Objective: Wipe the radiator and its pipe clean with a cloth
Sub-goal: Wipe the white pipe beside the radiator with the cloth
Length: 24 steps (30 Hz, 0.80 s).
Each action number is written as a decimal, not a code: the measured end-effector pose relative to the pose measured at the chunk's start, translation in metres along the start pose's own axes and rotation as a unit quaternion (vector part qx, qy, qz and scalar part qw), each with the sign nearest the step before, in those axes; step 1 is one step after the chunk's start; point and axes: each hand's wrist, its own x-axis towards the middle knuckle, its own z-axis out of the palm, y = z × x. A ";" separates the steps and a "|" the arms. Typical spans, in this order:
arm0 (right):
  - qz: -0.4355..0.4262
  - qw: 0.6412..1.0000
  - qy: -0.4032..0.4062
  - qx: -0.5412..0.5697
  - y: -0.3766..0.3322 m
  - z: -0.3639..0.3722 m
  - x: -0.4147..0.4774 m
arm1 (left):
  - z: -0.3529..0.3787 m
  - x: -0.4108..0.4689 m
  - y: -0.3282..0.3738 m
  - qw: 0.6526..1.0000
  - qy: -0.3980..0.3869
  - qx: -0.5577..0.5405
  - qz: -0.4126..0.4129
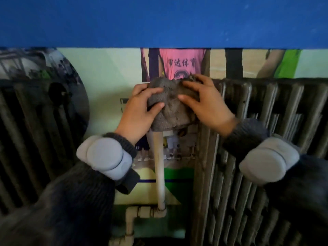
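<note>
Grey and coarse, the bunched woven cloth [168, 107] is wrapped over the top end of the cream-white vertical pipe [159, 171], in the gap between two radiators. The left hand [140, 110] clasps the cloth from the left, with its fingers curled round the fabric. The right hand [207, 105] clasps it from the right, fingers bent over the top and thumb pressed into the front. Both hands are equally near the pipe, which lies straight behind and below them.

The pipe's long axis runs up and down. Its bare length drops from the cloth's lower edge to a pale elbow fitting [147, 212] near the floor, so the wipe will probably have to travel downward along that line.

The dark ribbed cast-iron radiator [257, 157] stands just to the right, and its nearest column almost touches the right hand. A second dark radiator [26, 130] stands well apart on the left.

The cloth looks thick, soiled and crumpled into folds. The pipe looks smooth and slightly dingy, and the radiator ribs look dull and dusty. A printed poster [106, 71] covers the far wall.
</note>
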 end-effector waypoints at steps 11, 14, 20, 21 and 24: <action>-0.001 0.976 -0.187 -0.110 0.018 0.001 0.082 | 0.005 0.081 -0.034 0.989 -0.138 0.019 -0.044; 0.007 0.967 -0.221 -0.126 0.026 0.002 0.094 | 0.008 0.101 -0.041 0.979 -0.188 0.072 -0.030; 0.006 0.947 -0.253 -0.199 0.028 0.008 0.104 | 0.010 0.126 -0.046 0.924 -0.318 0.213 0.005; -0.001 0.941 -0.257 -0.220 0.023 0.009 0.106 | 0.006 0.129 -0.044 0.912 -0.337 0.233 0.010; -0.010 0.914 -0.290 -0.284 0.017 0.022 0.109 | 0.004 0.135 -0.039 0.887 -0.373 0.271 0.018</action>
